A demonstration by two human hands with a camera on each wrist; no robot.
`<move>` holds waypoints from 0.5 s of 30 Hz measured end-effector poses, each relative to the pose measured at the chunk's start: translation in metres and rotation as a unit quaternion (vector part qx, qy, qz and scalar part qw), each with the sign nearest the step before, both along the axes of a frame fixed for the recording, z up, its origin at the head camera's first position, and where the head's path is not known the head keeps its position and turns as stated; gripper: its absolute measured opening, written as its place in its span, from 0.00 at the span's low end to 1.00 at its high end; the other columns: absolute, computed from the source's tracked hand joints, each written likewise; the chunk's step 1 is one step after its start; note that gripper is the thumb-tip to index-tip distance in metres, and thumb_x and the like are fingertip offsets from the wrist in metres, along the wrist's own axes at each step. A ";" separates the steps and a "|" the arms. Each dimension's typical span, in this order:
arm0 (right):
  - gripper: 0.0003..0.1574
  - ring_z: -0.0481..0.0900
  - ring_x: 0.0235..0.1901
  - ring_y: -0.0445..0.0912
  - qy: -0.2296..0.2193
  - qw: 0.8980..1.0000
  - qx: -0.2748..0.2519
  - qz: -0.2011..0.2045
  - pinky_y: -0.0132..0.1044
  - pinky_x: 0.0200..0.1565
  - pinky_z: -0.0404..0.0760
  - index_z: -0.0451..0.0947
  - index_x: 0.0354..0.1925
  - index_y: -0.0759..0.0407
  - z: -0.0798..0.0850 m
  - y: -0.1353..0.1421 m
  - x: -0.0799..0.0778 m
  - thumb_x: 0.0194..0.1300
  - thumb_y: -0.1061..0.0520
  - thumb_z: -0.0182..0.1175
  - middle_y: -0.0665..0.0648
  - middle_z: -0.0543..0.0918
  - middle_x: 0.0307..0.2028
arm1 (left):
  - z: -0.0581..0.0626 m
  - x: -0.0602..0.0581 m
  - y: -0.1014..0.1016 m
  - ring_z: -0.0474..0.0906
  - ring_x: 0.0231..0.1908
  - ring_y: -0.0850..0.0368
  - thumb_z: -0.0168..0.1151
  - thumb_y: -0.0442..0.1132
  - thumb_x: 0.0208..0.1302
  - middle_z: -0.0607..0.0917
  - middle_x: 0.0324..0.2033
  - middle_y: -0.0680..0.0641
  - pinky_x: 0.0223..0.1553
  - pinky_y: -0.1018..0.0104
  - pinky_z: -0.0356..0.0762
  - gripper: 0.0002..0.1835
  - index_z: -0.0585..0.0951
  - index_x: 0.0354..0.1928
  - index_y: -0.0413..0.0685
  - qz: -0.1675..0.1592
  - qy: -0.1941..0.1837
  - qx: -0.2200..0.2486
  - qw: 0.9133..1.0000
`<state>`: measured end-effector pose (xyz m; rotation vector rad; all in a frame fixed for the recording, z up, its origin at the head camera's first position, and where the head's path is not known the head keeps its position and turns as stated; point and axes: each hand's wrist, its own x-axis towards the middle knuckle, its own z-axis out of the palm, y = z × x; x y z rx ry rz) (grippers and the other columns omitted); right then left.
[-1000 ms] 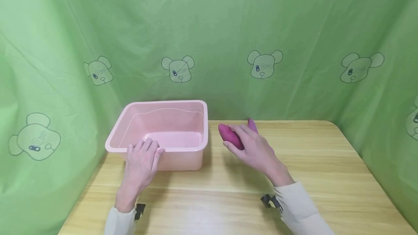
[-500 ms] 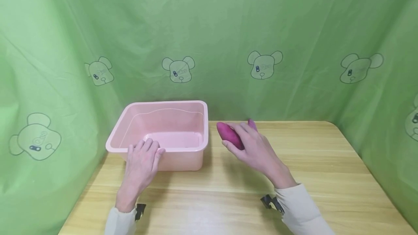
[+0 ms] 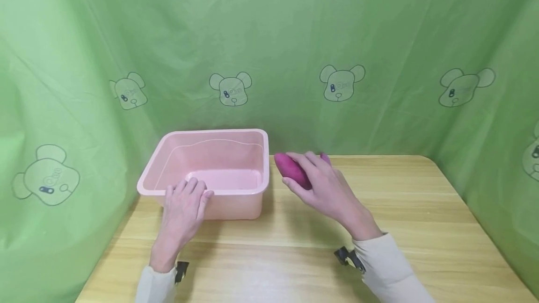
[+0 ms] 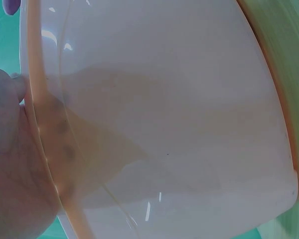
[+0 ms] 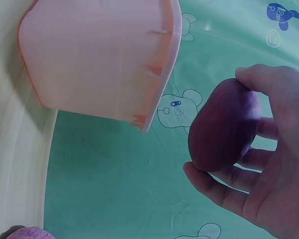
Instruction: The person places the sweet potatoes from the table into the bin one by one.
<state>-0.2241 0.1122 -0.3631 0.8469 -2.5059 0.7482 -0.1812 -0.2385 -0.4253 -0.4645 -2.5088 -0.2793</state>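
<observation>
A pink plastic basin stands on the table's left half. My left hand grips its near rim, fingers hooked over the edge; in the left wrist view their dark shapes show through the basin wall. To the right of the basin, my right hand holds a purple sweet potato between thumb and fingers. In the right wrist view the sweet potato is above the table, level with the basin's upper part. A second purple, rough-skinned thing lies behind the right hand, mostly hidden.
The wooden table carries the basin and has its far edge against a green curtain with printed bear heads. The curtain also hangs at both sides. In the right wrist view, part of the second purple thing shows at the lower left.
My right hand has moved slightly left and up with the sweet potato, closer to the basin's right rim. The left hand and the basin have stayed in place.
</observation>
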 end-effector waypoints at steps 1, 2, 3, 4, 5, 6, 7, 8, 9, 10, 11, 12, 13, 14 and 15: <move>0.33 0.77 0.36 0.45 0.000 1.000 0.000 0.001 0.50 0.46 0.77 0.74 0.67 0.49 0.001 -0.001 0.000 0.70 0.39 0.64 0.51 0.80 0.48 | 0.000 0.000 0.000 0.62 0.31 0.48 0.45 0.52 0.80 0.67 0.29 0.51 0.37 0.52 0.58 0.18 0.69 0.32 0.51 0.000 -0.001 -0.001 1.000; 0.33 0.77 0.36 0.45 0.000 1.000 0.001 0.001 0.50 0.47 0.76 0.74 0.67 0.49 0.002 -0.001 0.000 0.70 0.39 0.64 0.51 0.80 0.48 | 0.001 0.000 0.000 0.62 0.31 0.48 0.45 0.52 0.80 0.67 0.29 0.51 0.38 0.52 0.58 0.18 0.69 0.32 0.51 0.000 -0.002 -0.001 1.000; 0.32 0.77 0.36 0.44 -0.001 1.000 0.001 0.001 0.50 0.46 0.76 0.74 0.67 0.48 0.003 -0.002 0.000 0.70 0.39 0.64 0.51 0.80 0.47 | 0.001 0.000 0.000 0.62 0.31 0.48 0.44 0.52 0.81 0.67 0.29 0.51 0.38 0.52 0.59 0.18 0.69 0.32 0.51 0.001 -0.003 -0.002 1.000; 0.33 0.77 0.36 0.44 -0.002 1.000 0.002 0.002 0.49 0.46 0.75 0.74 0.67 0.48 0.004 -0.002 0.000 0.70 0.39 0.64 0.50 0.80 0.47 | 0.001 0.000 0.001 0.63 0.32 0.48 0.44 0.52 0.81 0.67 0.29 0.51 0.38 0.52 0.59 0.18 0.69 0.32 0.51 0.002 -0.003 -0.003 1.000; 0.33 0.77 0.36 0.44 -0.002 1.000 0.003 0.002 0.48 0.45 0.75 0.74 0.67 0.48 0.005 -0.003 -0.001 0.70 0.39 0.64 0.50 0.80 0.47 | 0.001 0.000 0.001 0.63 0.32 0.48 0.44 0.52 0.81 0.67 0.29 0.51 0.38 0.52 0.59 0.18 0.69 0.32 0.51 0.001 -0.003 -0.003 1.000; 0.33 0.77 0.36 0.44 -0.003 1.000 0.003 0.003 0.47 0.43 0.74 0.74 0.67 0.47 0.006 -0.003 -0.001 0.70 0.39 0.64 0.50 0.80 0.47 | 0.002 0.000 0.001 0.63 0.32 0.48 0.44 0.52 0.81 0.67 0.29 0.51 0.38 0.52 0.59 0.18 0.69 0.32 0.51 0.001 -0.002 -0.003 1.000; 0.33 0.77 0.36 0.43 -0.003 1.000 0.005 0.003 0.45 0.42 0.73 0.74 0.67 0.47 0.007 -0.004 -0.001 0.70 0.38 0.63 0.50 0.79 0.47 | 0.002 0.000 0.001 0.63 0.32 0.48 0.44 0.53 0.81 0.67 0.29 0.51 0.38 0.52 0.59 0.18 0.69 0.32 0.51 0.001 -0.002 -0.003 1.000; 0.33 0.76 0.36 0.43 -0.003 1.000 0.006 0.004 0.44 0.40 0.73 0.74 0.67 0.47 0.008 -0.004 -0.001 0.70 0.38 0.63 0.49 0.79 0.47 | 0.002 0.000 0.001 0.63 0.31 0.48 0.43 0.53 0.81 0.67 0.29 0.51 0.38 0.52 0.59 0.19 0.69 0.32 0.51 0.000 0.000 -0.003 1.000; 0.33 0.76 0.36 0.43 -0.003 1.000 0.006 0.005 0.43 0.40 0.73 0.74 0.67 0.47 0.008 -0.005 -0.001 0.70 0.38 0.63 0.49 0.79 0.47 | 0.002 0.000 0.001 0.63 0.31 0.48 0.43 0.53 0.81 0.67 0.29 0.51 0.37 0.52 0.59 0.19 0.69 0.32 0.51 0.000 0.001 -0.003 1.000; 0.33 0.76 0.36 0.43 -0.002 1.000 0.007 0.006 0.43 0.40 0.72 0.74 0.67 0.48 0.009 -0.005 -0.001 0.70 0.38 0.63 0.49 0.80 0.47 | 0.002 0.000 0.001 0.63 0.31 0.48 0.43 0.52 0.81 0.67 0.29 0.51 0.37 0.51 0.59 0.19 0.69 0.31 0.51 -0.001 0.002 -0.002 1.000; 0.33 0.77 0.37 0.43 -0.001 1.000 0.008 0.007 0.43 0.40 0.72 0.74 0.67 0.48 0.010 -0.006 -0.001 0.70 0.38 0.63 0.49 0.80 0.47 | 0.002 0.000 0.001 0.63 0.31 0.48 0.44 0.52 0.81 0.67 0.28 0.50 0.37 0.51 0.59 0.19 0.69 0.31 0.51 -0.002 0.002 -0.002 1.000; 0.33 0.77 0.37 0.43 0.001 1.000 0.008 0.008 0.43 0.40 0.72 0.74 0.67 0.48 0.011 -0.006 -0.001 0.70 0.38 0.63 0.49 0.80 0.47 | 0.002 0.000 0.001 0.63 0.31 0.48 0.44 0.52 0.81 0.67 0.28 0.50 0.37 0.51 0.59 0.19 0.69 0.31 0.51 -0.001 0.003 -0.001 1.000; 0.33 0.77 0.37 0.43 0.003 1.000 0.008 0.009 0.43 0.40 0.72 0.75 0.67 0.48 0.012 -0.007 -0.001 0.69 0.38 0.63 0.49 0.80 0.47 | 0.002 0.000 0.001 0.63 0.31 0.48 0.44 0.52 0.80 0.67 0.28 0.50 0.37 0.51 0.59 0.19 0.69 0.31 0.51 -0.001 0.002 0.000 1.000; 0.33 0.77 0.36 0.43 0.005 1.000 0.008 0.011 0.43 0.39 0.72 0.75 0.67 0.48 0.013 -0.007 -0.001 0.69 0.38 0.63 0.49 0.80 0.47 | 0.003 0.000 0.001 0.63 0.31 0.48 0.44 0.52 0.80 0.68 0.28 0.50 0.37 0.51 0.59 0.19 0.69 0.31 0.51 0.000 0.001 0.002 1.000; 0.33 0.77 0.37 0.43 0.007 1.000 0.008 0.011 0.43 0.39 0.71 0.75 0.67 0.48 0.014 -0.008 -0.002 0.69 0.38 0.63 0.49 0.80 0.47 | 0.003 0.001 0.001 0.63 0.31 0.49 0.44 0.52 0.80 0.68 0.28 0.51 0.37 0.51 0.59 0.18 0.69 0.31 0.51 0.000 0.000 0.003 1.000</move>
